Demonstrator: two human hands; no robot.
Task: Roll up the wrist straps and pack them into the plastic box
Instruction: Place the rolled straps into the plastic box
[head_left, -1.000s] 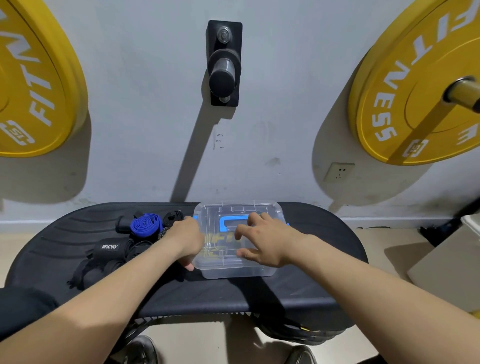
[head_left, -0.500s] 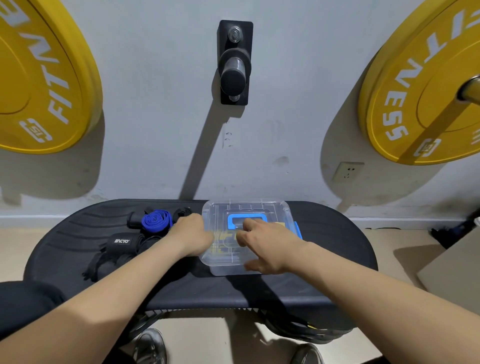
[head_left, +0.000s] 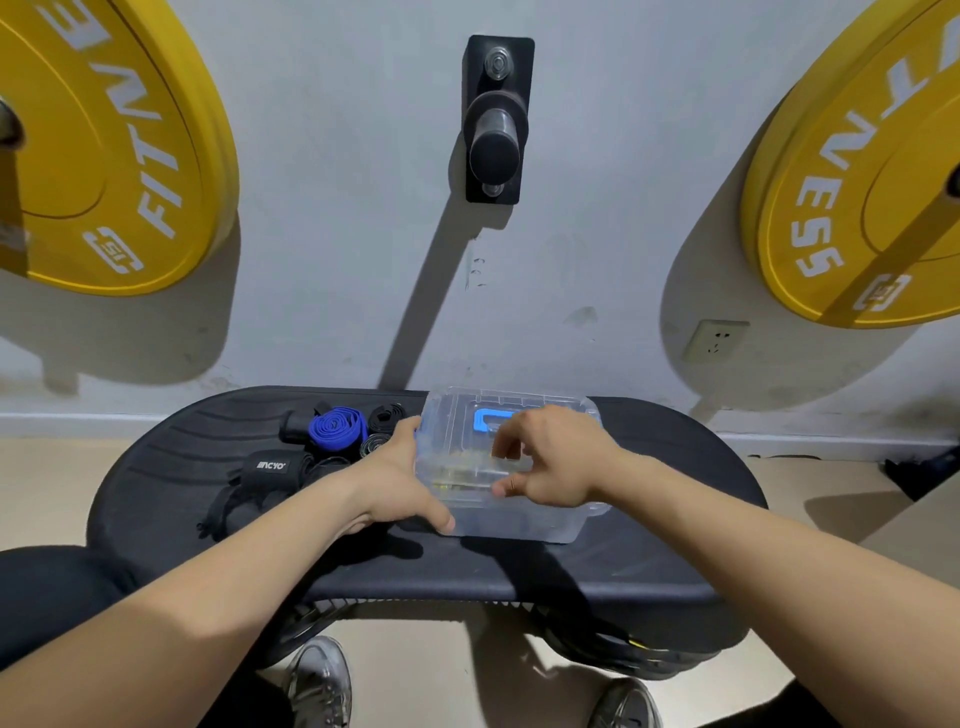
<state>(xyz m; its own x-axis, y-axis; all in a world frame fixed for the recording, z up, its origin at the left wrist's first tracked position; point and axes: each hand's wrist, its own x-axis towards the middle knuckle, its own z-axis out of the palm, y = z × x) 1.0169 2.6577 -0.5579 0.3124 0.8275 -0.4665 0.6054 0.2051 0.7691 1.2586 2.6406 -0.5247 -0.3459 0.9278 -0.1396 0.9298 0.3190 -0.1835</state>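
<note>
Resting at the far edge of the desk (head_left: 675, 467), the plastic box (head_left: 519, 525) is held twice: left grip (head_left: 400, 483) clasps its left side, right grip (head_left: 550, 462) curls onto its top. The wrist straps (head_left: 336, 427) lie just left; yellow plates (head_left: 104, 145) hang on the wall behind.

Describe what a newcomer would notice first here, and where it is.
Two big yellow weight plates hang on the wall, upper left and upper right. Below, a clear plastic box sits on a black bench, the left hand gripping its left side, the right hand on its lid. A rolled blue strap lies left of the box.
</note>
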